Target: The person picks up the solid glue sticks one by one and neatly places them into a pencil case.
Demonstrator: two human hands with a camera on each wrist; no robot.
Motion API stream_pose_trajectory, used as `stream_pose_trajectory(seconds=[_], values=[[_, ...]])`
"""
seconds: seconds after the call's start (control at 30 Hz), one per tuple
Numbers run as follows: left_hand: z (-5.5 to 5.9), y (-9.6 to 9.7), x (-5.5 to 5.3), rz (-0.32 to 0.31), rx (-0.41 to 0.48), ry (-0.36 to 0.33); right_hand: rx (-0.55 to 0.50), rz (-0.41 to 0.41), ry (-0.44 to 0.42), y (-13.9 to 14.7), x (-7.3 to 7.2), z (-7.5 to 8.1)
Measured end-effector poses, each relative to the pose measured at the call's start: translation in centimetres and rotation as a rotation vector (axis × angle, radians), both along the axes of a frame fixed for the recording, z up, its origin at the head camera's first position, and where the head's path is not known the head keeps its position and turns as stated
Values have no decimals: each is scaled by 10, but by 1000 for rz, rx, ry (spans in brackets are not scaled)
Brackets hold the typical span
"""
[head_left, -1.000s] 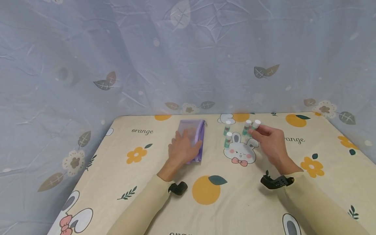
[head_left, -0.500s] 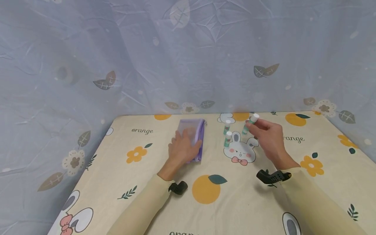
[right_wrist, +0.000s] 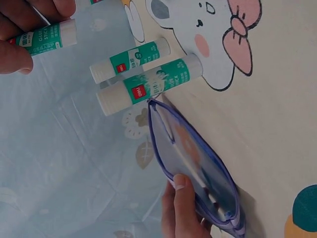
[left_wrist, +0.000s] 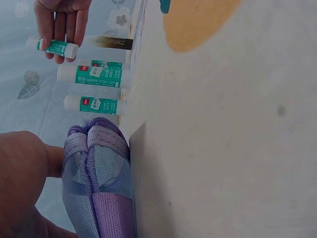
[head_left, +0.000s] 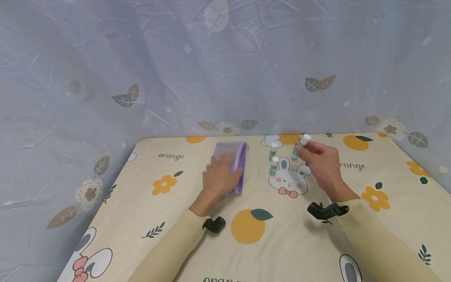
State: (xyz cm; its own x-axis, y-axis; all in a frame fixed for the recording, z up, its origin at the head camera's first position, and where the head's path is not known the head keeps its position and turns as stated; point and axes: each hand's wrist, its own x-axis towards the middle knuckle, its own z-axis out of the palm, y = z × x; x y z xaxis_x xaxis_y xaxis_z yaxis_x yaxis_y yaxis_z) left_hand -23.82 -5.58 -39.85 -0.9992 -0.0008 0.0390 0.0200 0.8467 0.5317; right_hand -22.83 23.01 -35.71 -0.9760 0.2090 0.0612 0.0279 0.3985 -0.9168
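Observation:
My right hand (head_left: 323, 162) pinches a small green glue stick (head_left: 303, 141) with a white cap, tilted, between thumb and fingers. In the left wrist view this held glue stick (left_wrist: 57, 47) is raised higher than the others. Behind the fingertips another glue stick (head_left: 294, 154) stands, partly covered in the head view. Two more upright ones, a far glue stick (head_left: 273, 152) and a near glue stick (head_left: 273, 167), stand to the left. My left hand (head_left: 219, 178) rests spread over a purple mesh zip pouch (head_left: 240, 166), its thumb along the zipper side.
A cream tablecloth (head_left: 197, 250) printed with oranges, flowers and a rabbit covers the table. At the table's far edge hangs a grey-blue patterned curtain (head_left: 158, 78). Black straps with wrist cameras sit on both sleeves.
My right hand has raised its glue stick a little up and to the left, over the standing one. The left hand and pouch have stayed in place.

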Motion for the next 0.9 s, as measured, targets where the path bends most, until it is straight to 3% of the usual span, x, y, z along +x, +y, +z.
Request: stream_pose_trajectory(seconds=[0.53,0.9], values=[[1,0,0,9,-20,-7,-77,-8,5,-14,-4,11],[0,1,-1,2,-23,4,-130,38,43,-30,-6,25]])
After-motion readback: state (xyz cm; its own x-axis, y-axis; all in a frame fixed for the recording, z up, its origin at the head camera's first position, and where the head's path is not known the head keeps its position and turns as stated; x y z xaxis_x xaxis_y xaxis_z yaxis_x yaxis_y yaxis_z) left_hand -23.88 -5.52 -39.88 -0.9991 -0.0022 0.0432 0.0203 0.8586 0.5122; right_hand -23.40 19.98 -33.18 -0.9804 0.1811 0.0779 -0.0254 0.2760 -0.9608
